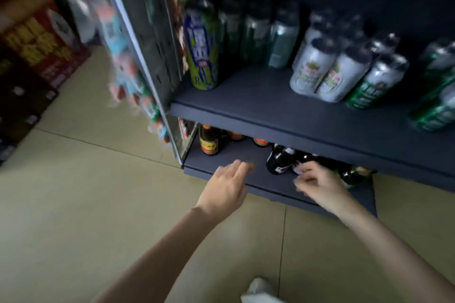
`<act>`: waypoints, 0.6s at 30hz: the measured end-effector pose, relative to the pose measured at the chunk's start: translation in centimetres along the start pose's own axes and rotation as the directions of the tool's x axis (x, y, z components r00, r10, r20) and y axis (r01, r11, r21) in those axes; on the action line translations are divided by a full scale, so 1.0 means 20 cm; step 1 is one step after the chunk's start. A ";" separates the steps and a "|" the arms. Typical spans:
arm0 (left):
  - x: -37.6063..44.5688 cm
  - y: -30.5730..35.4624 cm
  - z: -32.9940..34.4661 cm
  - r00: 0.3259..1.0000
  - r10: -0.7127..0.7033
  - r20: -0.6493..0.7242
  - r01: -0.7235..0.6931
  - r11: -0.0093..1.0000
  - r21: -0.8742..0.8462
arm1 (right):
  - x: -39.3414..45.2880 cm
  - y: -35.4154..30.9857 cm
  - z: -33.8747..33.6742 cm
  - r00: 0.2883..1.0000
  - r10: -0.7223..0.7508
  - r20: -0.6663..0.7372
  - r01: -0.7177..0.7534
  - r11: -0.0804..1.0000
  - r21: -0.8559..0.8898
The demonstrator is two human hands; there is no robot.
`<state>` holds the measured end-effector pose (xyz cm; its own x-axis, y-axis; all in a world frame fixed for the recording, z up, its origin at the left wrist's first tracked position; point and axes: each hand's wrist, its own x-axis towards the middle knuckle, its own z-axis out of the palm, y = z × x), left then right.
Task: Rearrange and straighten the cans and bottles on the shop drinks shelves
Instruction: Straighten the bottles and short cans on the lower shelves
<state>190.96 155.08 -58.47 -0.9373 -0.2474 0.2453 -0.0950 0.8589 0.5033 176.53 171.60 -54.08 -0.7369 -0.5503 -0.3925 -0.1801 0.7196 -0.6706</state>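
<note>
Two dark shelves face me. On the bottom shelf (pixel 236 170) stand dark glass bottles: one with a yellow and red label (pixel 208 140) at the left, a pair with white labels (pixel 279 160) in the middle, green ones (pixel 352 176) to the right. My left hand (pixel 227 184) hovers over the shelf's front edge with relaxed fingers, holding nothing. My right hand (pixel 318 184) is just in front of the white-labelled bottles, fingers loosely curled; the blur hides whether they touch one. The upper shelf (pixel 258 101) carries a tall blue and green can (pixel 203 49), dark cans, white cans (pixel 317 71) and green cans (pixel 376 81).
A glass-edged side panel (pixel 138 56) with hanging colourful packets closes the shelves on the left. Stacked red and yellow cartons (pixel 41 42) stand on the tiled floor (pixel 98 204) at the far left. A white shoe tip (pixel 261 290) shows at the bottom.
</note>
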 end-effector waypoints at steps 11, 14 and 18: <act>0.45 1.04 -2.04 0.910 0.400 -0.105 -0.351 0.881 0.317 | -1.17 -1.65 -1.35 0.834 -0.542 -0.107 0.496 0.820 -0.285; 0.60 1.31 -2.52 0.865 0.448 -0.229 -0.351 0.863 0.363 | -1.42 -1.97 -1.75 0.716 -0.625 -0.311 0.585 0.781 -0.219; 0.74 1.57 -2.96 0.786 0.451 -0.424 -0.277 0.868 0.412 | -1.57 -2.20 -2.08 0.572 -0.664 -0.483 0.684 0.710 -0.168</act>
<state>194.02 151.86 10.07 -0.6372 0.0030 0.7707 0.0387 0.9989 0.0282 180.46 174.88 13.91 -0.6161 -0.5877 0.5245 -0.7408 0.2061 -0.6393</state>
